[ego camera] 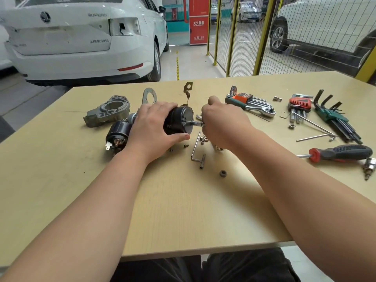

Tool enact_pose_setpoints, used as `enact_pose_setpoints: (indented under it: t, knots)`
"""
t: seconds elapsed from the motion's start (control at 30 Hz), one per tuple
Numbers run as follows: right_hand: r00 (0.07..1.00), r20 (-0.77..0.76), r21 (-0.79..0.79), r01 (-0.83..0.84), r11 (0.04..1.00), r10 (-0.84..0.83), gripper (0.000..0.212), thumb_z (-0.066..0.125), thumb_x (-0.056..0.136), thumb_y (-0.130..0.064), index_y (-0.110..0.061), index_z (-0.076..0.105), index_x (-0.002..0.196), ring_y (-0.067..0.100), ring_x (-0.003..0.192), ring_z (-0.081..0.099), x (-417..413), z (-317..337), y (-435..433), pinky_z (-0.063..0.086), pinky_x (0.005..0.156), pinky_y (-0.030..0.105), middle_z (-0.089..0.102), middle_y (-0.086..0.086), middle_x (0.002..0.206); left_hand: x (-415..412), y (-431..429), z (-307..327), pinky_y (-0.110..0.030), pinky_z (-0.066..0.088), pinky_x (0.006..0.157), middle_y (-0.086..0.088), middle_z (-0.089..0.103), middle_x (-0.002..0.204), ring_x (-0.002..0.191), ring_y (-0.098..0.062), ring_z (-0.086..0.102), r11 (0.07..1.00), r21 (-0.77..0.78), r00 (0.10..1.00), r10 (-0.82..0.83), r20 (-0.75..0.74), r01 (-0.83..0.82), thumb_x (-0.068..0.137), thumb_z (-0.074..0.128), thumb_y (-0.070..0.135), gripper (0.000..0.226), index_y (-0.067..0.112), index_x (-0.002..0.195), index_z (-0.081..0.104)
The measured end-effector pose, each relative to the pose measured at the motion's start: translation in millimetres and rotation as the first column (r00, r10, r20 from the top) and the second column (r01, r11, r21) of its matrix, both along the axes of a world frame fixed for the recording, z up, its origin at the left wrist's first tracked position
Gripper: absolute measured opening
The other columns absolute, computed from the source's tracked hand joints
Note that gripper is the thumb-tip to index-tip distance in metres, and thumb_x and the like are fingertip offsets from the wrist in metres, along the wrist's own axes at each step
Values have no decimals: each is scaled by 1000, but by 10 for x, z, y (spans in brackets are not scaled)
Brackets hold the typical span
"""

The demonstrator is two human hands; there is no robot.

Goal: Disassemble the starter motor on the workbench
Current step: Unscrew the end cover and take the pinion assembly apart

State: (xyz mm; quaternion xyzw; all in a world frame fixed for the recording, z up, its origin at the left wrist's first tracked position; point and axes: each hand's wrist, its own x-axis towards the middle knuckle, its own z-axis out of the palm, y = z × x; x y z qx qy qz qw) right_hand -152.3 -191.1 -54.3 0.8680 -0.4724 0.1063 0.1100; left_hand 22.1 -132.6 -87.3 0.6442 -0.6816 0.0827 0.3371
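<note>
Head camera view: a person works on a starter motor (179,121) at the middle of a workbench (162,200), its black cylindrical body lying on its side with the long axis running left to right. The left hand (154,123) wraps over the body from the left, fingers on top and thumb at the near side. The end cap faces right, straight toward the right hand (221,123), which is curled round a small tool (197,123) whose metal shaft meets the cap; its type cannot be told. The right hand is the nearer to that end, so any turning would likely follow the same axis. A detached housing (107,111) and solenoid (119,131) lie to the left.
</note>
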Motion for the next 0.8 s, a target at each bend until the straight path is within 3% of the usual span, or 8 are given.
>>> enact_pose_setpoints:
  t: [0.07,0.17,0.3,0.37,0.47,0.57,0.73,0.8]
  knots:
    - [1000,12,16,19,1000,-19,10,53,88,-14,-11,49,97,26,57,38,-5,-7,-23,24,43,28,36,8,96,-2,2,-6,-39,34,101,3,54,130,119,-23,36,1000,2,1000,-5,-2,5,68,78,52,77,22,134,50]
    - [998,61,96,-8,995,2,24,53,90,-23,-8,48,108,30,68,45,-10,-39,-14,38,53,34,41,12,111,6,-2,-21,-37,32,101,4,53,130,119,-22,36,1000,-6,1000,-6,-15,5,68,79,51,78,22,134,50]
    - [997,65,147,-55,988,46,19,47,92,-18,-7,57,104,25,76,43,-20,-64,-10,42,70,33,36,13,120,9,0,-22,-39,34,97,5,54,129,116,-23,36,1000,-21,1000,11,-8,-12,67,79,52,77,23,132,51]
    - [997,47,84,-71,994,67,15,48,90,-10,-6,60,98,24,78,38,-22,-69,-14,36,67,31,40,12,115,5,4,-23,-39,35,98,5,54,129,116,-23,36,1000,-12,1000,8,5,-8,67,79,52,76,24,132,51]
    - [999,29,0,-37,999,37,11,51,86,-5,-11,53,95,24,60,36,-7,-59,-11,28,46,30,37,7,98,-2,16,-22,-42,37,99,6,53,129,117,-22,36,1000,4,1000,4,27,-4,67,78,53,76,25,132,51]
    - [1000,26,9,13,1000,-13,15,51,87,-11,-11,48,102,28,63,41,9,-71,-12,24,43,30,41,9,103,2,29,-24,-42,37,99,7,53,129,117,-22,36,1000,7,1000,4,30,-4,67,78,54,75,26,131,51]
    - [995,85,154,-61,986,48,23,46,90,-14,-5,54,110,31,94,49,-9,-121,-17,45,74,38,38,14,118,-10,28,-10,-39,36,100,4,54,129,117,-24,38,1000,-8,1000,30,-7,-30,66,79,53,78,22,132,52]
    - [995,42,118,-92,989,88,20,48,90,-7,-4,59,106,27,90,45,-23,-118,-26,44,76,36,42,14,116,-15,29,-3,-38,36,99,4,54,130,117,-24,37,999,-3,999,35,-5,-35,66,79,53,78,22,133,52]
